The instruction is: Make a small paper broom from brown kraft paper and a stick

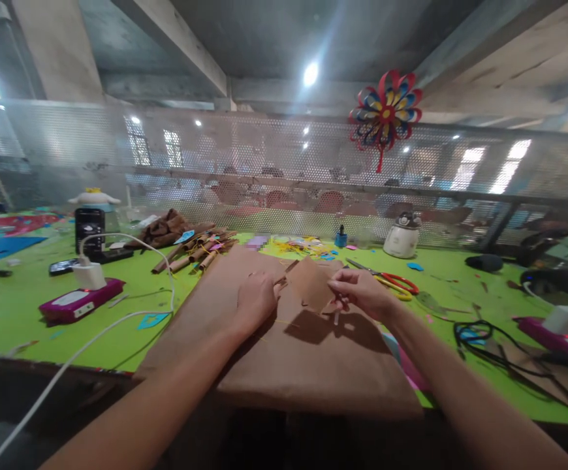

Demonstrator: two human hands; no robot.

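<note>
Fingers and thumb of the right hand pinched the edge of a piece of brown paper, held up over the middle of a wide brown sheet, where its shadow fell. The left hand was curled on the sheet just beside that piece, fingers bent inward; whether they were closed on anything I could not tell.

Under the sheet spread a bright green tabletop, littered with scraps. Brown paper rolls lay heaped beyond the left hand, yellow strands among them. Scissors with red and yellow handles rested near the right hand, and a small blue bottle stood farther back, with a white container to its right. On the left, a white plug sat in a purple power strip.

Behind the table ran a perforated screen, a red, yellow and blue flower ornament rising against it. Overhead were grey beams and a glaring lamp.
</note>
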